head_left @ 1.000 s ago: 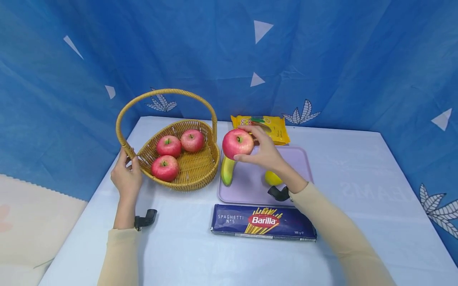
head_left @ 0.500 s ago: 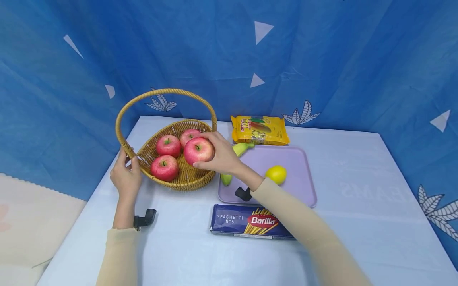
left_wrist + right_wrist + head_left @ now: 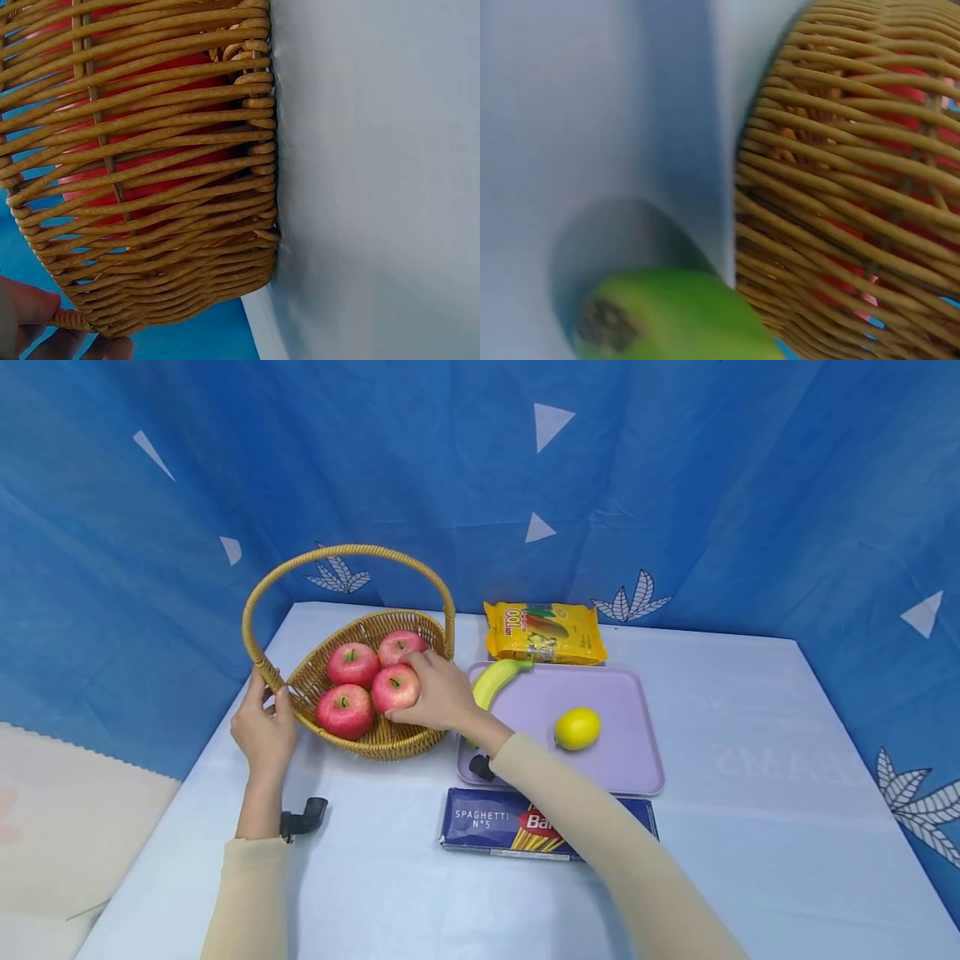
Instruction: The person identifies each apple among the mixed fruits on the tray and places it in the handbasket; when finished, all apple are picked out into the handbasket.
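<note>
A wicker basket with a tall arched handle stands at the left of the table. My left hand grips the foot of that handle at the basket's left rim; its fingertips also show low in the left wrist view, round the wrapped cane. Inside the basket, my right hand holds an apple between thumb and fingers. Three other red apples lie around it: one at the front, another behind it, and a third apple at the back. The right wrist view shows the basket's woven side.
Right of the basket lies a lilac tray bearing a banana and a lemon. Behind it is a yellow snack packet. A blue spaghetti box lies in front, partly covered by the right sleeve.
The right hand has carried its apple leftward from above the tray and lowered it into the basket among the others. My left hand has stayed on the handle.
</note>
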Demonstrator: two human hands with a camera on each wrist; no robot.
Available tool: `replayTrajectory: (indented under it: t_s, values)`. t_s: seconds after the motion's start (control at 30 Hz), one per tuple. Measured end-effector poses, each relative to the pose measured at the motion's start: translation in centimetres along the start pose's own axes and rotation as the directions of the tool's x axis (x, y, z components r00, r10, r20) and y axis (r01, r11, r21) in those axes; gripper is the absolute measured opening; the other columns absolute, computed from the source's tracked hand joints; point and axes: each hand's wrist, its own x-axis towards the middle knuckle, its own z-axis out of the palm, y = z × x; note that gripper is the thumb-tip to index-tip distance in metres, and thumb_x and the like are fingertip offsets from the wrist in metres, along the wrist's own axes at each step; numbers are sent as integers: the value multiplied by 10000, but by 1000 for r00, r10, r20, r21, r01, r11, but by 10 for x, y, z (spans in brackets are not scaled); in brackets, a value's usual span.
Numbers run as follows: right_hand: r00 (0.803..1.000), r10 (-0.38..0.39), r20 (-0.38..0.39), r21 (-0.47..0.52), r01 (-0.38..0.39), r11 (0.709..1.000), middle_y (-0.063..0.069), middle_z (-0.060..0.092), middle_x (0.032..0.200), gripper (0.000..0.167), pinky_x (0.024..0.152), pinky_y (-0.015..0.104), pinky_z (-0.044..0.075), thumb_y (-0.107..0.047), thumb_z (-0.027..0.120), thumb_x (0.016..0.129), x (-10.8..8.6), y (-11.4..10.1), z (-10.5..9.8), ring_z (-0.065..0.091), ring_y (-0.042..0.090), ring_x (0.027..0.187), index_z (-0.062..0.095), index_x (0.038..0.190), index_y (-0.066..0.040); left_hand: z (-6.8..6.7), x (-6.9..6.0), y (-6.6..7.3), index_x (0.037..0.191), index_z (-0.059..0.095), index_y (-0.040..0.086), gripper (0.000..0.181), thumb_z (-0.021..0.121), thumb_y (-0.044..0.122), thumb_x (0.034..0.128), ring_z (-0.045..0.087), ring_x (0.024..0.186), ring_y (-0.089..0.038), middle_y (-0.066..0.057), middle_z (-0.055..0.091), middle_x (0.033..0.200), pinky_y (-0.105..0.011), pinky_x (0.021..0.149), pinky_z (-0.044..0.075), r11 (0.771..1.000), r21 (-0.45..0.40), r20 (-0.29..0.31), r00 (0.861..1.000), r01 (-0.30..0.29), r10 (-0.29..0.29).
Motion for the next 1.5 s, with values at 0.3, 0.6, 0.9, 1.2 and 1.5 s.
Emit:
replayTrajectory:
  t_s: [0.3, 0.6, 0.9, 1.2, 1.5]
  values:
    - [1000, 22, 5, -168, -21, 986, -2, 619, 1168, 823, 912, 356, 487, -638, 736, 709, 1, -1, 9, 577, 153, 1086, 488, 1359, -198, 1, 0, 2, 1299, 589, 46, 329, 546, 62, 973, 625, 1160, -389, -208, 656, 1240, -554, 910, 554, 1000, 2, 5, 1000, 10, -10]
    - [999, 44, 32, -231, -35, 972, -4, 633, 1181, 825, 932, 352, 472, -635, 744, 709, 1, -3, 11, 569, 171, 1102, 507, 1350, -174, 1, 0, 2, 1292, 594, 50, 326, 553, 63, 970, 626, 1162, -382, -198, 657, 1245, -552, 913, 555, 1000, -2, 6, 1000, 14, -13]
    - [996, 63, 68, -268, -43, 962, -25, 650, 1205, 869, 896, 317, 456, -670, 737, 704, 3, -5, 11, 568, 172, 1047, 492, 1390, -198, 1, -1, 1, 1314, 585, 69, 342, 550, 72, 974, 622, 1174, -373, -188, 653, 1259, -550, 920, 552, 1000, -4, 11, 1000, 25, -25]
    - [996, 72, 62, -257, -53, 965, -29, 624, 1278, 879, 974, 369, 456, -681, 740, 699, 2, -5, 9, 588, 179, 1138, 493, 1399, -210, 2, 0, 2, 1344, 573, 87, 368, 546, 79, 978, 616, 1183, -369, -187, 647, 1270, -541, 933, 548, 999, -8, 25, 999, 38, -38]
    - [996, 49, 81, -155, -36, 987, 13, 602, 1258, 900, 995, 382, 481, -645, 771, 693, -1, -5, -4, 574, 179, 1149, 489, 1386, -146, 1, 0, 4, 1382, 549, 115, 400, 536, 87, 983, 612, 1194, -358, -176, 644, 1280, -537, 941, 545, 999, -7, 37, 998, 47, -47]
